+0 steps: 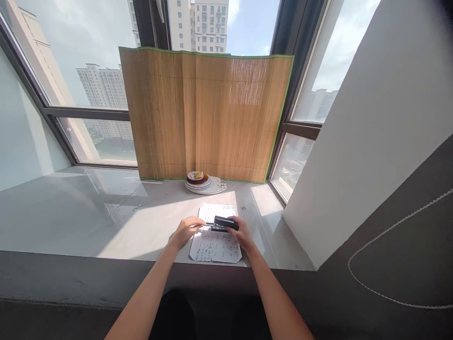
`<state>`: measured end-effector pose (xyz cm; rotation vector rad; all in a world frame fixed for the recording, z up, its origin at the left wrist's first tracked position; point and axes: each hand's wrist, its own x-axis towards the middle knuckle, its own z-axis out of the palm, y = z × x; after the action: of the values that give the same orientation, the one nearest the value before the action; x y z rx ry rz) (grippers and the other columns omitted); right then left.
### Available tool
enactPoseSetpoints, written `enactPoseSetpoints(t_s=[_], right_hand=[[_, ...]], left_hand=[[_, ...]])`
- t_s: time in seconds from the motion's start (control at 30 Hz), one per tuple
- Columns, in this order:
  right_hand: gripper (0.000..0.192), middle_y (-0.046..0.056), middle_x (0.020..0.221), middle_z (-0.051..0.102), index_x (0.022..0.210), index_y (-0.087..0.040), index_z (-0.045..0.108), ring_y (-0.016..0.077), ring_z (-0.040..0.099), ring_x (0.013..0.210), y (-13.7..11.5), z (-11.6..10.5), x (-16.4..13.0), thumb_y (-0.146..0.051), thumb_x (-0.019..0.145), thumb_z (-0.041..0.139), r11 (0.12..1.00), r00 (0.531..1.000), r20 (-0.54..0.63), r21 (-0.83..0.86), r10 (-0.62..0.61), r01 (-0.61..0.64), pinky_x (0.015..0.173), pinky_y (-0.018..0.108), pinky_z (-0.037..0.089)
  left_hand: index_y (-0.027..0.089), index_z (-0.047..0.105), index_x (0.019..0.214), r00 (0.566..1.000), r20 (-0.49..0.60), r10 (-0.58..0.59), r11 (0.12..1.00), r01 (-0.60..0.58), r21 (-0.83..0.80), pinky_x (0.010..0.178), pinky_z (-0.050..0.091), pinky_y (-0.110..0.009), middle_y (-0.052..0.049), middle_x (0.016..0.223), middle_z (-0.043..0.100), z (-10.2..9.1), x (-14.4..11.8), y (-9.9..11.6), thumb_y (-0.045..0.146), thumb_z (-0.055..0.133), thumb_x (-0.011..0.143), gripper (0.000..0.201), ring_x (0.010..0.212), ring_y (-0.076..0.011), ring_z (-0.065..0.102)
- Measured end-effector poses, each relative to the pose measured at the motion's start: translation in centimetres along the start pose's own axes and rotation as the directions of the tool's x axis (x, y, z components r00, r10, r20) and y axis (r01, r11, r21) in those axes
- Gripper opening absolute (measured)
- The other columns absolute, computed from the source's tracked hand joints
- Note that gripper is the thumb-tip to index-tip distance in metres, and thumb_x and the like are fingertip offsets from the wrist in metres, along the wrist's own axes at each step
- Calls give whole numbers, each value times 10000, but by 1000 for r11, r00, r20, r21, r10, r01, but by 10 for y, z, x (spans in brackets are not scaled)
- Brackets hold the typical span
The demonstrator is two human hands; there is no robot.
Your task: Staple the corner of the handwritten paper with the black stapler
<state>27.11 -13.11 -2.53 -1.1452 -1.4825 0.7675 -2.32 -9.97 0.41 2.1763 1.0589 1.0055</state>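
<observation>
I see papers [215, 238] on sill [88, 212] near front edge; stapler [225, 223] atop papers; plate stack [205, 184] behind; bamboo mat [201, 113] upright behind plates, against window.

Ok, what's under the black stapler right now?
Under the stapler lies a sheet of handwritten paper on the grey sill. The right hand holds the stapler; the left hand touches its front end. The stapler's underside is hidden.

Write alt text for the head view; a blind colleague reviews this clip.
Two bare hands work a black stapler over handwritten paper sheets on a grey window ledge. Behind stand stacked plates and a bamboo mat.
</observation>
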Motion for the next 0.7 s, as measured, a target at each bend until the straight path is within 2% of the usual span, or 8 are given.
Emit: enactPoseSetpoints(t_s=[0.13, 0.2, 0.3, 0.43, 0.5, 0.57, 0.63, 0.7], right_hand=[[333, 83, 1113, 773, 1115, -220, 762, 298, 698, 1063, -3, 0, -3, -399, 835, 790, 997, 998, 66, 74, -10, 5, 984, 457, 542], [362, 69, 1094, 754, 1133, -222, 758, 278, 687, 1040, -6, 1, -5, -441, 848, 800, 995, 985, 161, 93, -58, 44, 953, 421, 539], [411, 60, 1089, 724, 1154, -224, 757, 259, 665, 1035, -12, 3, -6, -532, 882, 785, 987, 935, 318, 78, -156, 138, 947, 393, 523], [425, 56, 1080, 705, 1158, -228, 746, 248, 638, 1014, -17, 3, -5, -594, 941, 732, 971, 871, 437, 24, -224, 238, 953, 394, 508], [430, 54, 1069, 712, 1153, -232, 744, 243, 635, 984, -17, 4, -4, -606, 940, 739, 966, 865, 441, 17, -239, 258, 927, 386, 512], [422, 58, 1053, 733, 1140, -240, 759, 249, 647, 964, -16, 6, -3, -596, 916, 778, 962, 876, 407, 33, -259, 269, 908, 390, 519], [385, 65, 1033, 756, 1103, -247, 784, 269, 671, 965, -15, 9, -2, -558, 880, 823, 959, 903, 323, 61, -282, 278, 912, 414, 531], [330, 74, 1050, 772, 1075, -250, 799, 292, 695, 1002, -14, 9, -2, -499, 861, 832, 964, 950, 167, 67, -265, 257, 935, 442, 546]], left_hand=[[210, 785, 1243, 996, -57, -70, 997, 67, -49, 1017, 635, -409, -82, 1170, 838, 2, -3, -4, 334, 669, 960, 329, 1107, -252, 793], [220, 760, 1311, 998, -10, -61, 996, 60, -71, 933, 644, -370, -68, 1156, 836, 3, -3, -6, 338, 726, 922, 408, 1105, -248, 781], [238, 744, 1335, 995, 102, -14, 998, 21, -66, 823, 624, -313, -57, 1196, 808, 6, -1, -8, 319, 802, 852, 493, 1129, -244, 733], [243, 767, 1258, 978, 191, 87, 996, -89, 5, 1067, 551, -369, -51, 1196, 784, 9, 1, -8, 263, 768, 889, 370, 1158, -236, 698], [246, 776, 1227, 971, 216, 106, 993, -115, 30, 1133, 511, -397, -58, 1213, 781, 9, 3, -9, 271, 755, 910, 318, 1199, -251, 691], [250, 769, 1269, 961, 259, 93, 992, -112, 60, 1159, 504, -424, -76, 1305, 771, 9, 7, -10, 345, 808, 892, 390, 1283, -288, 670], [275, 741, 1376, 945, 319, 69, 986, -112, 120, 1223, 463, -466, -87, 1465, 725, 9, 11, -11, 457, 830, 889, 527, 1414, -332, 611], [304, 702, 1464, 919, 391, 55, 969, -143, 200, 1283, 400, -497, -81, 1598, 647, 9, 15, -10, 556, 761, 943, 581, 1519, -354, 536]])
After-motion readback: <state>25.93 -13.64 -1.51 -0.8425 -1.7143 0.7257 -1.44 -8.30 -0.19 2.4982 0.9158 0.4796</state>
